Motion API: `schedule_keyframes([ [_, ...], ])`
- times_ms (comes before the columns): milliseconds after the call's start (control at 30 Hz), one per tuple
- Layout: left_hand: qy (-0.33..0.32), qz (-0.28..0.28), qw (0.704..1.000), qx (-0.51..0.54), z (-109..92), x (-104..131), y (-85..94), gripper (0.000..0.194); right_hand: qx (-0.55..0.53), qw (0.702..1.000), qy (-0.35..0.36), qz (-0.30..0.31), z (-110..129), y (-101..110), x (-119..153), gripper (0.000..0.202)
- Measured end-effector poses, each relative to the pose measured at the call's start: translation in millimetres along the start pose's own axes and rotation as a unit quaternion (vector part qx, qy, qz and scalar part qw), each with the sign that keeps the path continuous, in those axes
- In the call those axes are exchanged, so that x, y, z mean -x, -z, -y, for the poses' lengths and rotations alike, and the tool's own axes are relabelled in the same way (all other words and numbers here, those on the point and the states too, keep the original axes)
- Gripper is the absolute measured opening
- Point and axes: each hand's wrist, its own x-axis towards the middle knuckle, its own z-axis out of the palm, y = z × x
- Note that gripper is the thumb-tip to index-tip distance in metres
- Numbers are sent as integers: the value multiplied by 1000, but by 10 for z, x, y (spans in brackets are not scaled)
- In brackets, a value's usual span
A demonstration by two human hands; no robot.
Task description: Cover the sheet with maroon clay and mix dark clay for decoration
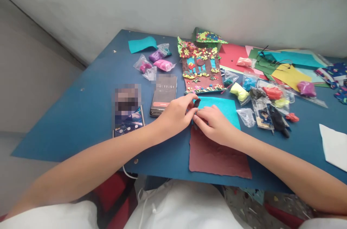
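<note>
My left hand [179, 113] pinches a small dark piece of modelling clay [197, 103] between thumb and fingers. My right hand [215, 126] meets it there, its fingertips closed on the lower part of the same dark clay. Both hands are over a sheet of turquoise paper [226, 108]. A flat layer of brown clay [219, 158] covers the sheet's near part and reaches the front of the table. The place where the clay meets the paper is hidden by my fingers.
Behind my hands lies a decorated clay picture [202, 66]. To the left are a phone with a timer [164, 93], a second phone [128, 120] and bagged pink clay [164, 65]. Bagged clay [240, 92], a black clay lump [278, 119] and coloured papers [292, 73] lie right.
</note>
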Motion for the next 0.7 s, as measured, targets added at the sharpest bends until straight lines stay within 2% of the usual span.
schedule_keyframes([
  [267, -9, 18, 999, -42, 14, 1, -30, 24, 44, 999, 7, -10, 19, -40, 14, 34],
  [367, -7, 9, 999, -45, 32, -15, -46, 23, 34, 999, -6, 1, 14, -34, -1, 34],
  [500, -41, -6, 997, -70, 58, -12, -56, 27, 26, 1000, -15, 10, 13, -20, -21, 36],
  [600, -66, 2, 991, -113, 35, 29, 3, 31, 21, 999, -27, 13, 8, -7, -31, 38],
  [700, -98, 35, 979, -172, -40, 109, 110, 25, 13, 999, -30, 18, -5, 2, -37, 38],
])
